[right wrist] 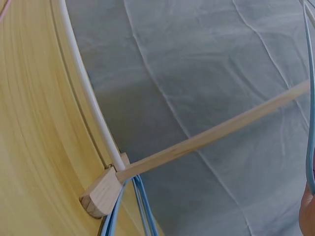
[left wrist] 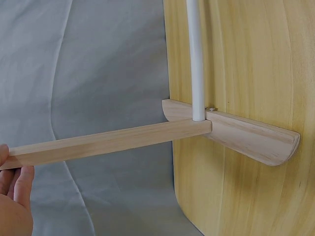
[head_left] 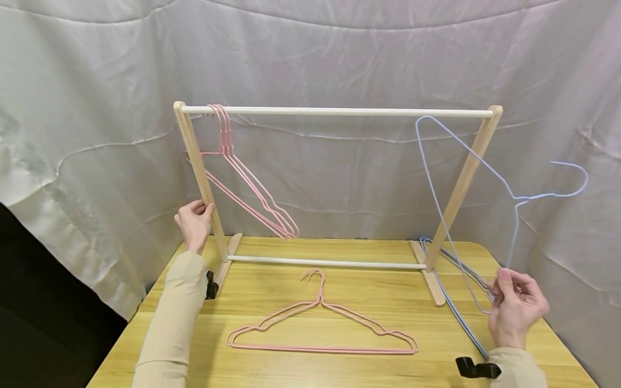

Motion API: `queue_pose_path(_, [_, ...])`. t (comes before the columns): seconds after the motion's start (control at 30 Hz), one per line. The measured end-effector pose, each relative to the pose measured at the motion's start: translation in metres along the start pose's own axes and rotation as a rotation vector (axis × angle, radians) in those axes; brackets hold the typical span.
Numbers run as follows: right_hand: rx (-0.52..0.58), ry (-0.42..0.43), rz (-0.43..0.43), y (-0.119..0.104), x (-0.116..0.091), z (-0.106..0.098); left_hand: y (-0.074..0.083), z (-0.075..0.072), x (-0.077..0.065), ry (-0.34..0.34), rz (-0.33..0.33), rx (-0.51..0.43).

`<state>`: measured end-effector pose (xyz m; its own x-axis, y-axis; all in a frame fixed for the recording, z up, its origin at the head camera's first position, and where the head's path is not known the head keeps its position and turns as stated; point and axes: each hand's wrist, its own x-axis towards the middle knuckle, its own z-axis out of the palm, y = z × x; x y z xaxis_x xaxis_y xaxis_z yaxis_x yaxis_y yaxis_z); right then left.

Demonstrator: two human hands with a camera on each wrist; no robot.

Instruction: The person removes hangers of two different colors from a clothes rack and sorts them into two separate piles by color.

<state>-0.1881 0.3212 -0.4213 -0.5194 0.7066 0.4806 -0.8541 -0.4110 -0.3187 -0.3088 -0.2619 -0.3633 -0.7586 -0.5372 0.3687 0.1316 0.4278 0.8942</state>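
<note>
My left hand (head_left: 194, 223) grips the left wooden post (head_left: 193, 145) of a small clothes rack about halfway up; the left wrist view shows the fingers on that post. In my right hand (head_left: 516, 307) is a blue wire hanger (head_left: 533, 196), pinched near one end. It is turned on its side, its hook pointing right and its other end up near the white top rail (head_left: 335, 112). Several pink hangers (head_left: 228, 145) hang together at the rail's left end. On the table, pink hangers (head_left: 320, 350) lie in front of the rack with their hooks toward it.
More blue hangers (head_left: 461, 320) lie on the table around the rack's right foot (head_left: 434, 288). A white lower rail (head_left: 325, 263) joins the two feet. Behind the wooden table (head_left: 271, 372) hangs a grey curtain (head_left: 339, 64).
</note>
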Motion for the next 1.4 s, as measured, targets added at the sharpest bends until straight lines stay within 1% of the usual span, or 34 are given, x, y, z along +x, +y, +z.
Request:
queue_pose_path(0.2, [-0.053, 0.069, -0.020, -0.002, 0.002, -0.006, 0.000, 0.000, 0.000, 0.000, -0.008, -0.003])
queue_pose_path(0.33, [-0.020, 0.127, -0.005, -0.005, 0.003, -0.010, 0.000, 0.000, 0.000, -0.007, -0.014, -0.001])
queue_pose_path(0.53, [0.047, 0.190, 0.023, -0.010, 0.005, -0.019, 0.000, 0.000, 0.000, -0.011, -0.016, -0.002])
queue_pose_path(0.6, [0.057, 0.210, 0.021, -0.011, 0.006, -0.022, 0.000, 0.000, 0.000, -0.010, -0.016, -0.001])
queue_pose_path(0.97, [0.063, 0.283, -0.002, -0.016, 0.007, -0.033, 0.001, 0.000, 0.000, -0.011, -0.023, 0.005])
queue_pose_path(1.1, [0.052, 0.328, 0.006, -0.019, 0.007, -0.037, 0.001, 0.000, 0.000, -0.010, -0.019, 0.009])
queue_pose_path(1.4, [-0.021, 0.421, 0.029, -0.025, 0.007, -0.052, 0.002, 0.000, 0.000, -0.007, -0.016, 0.016])
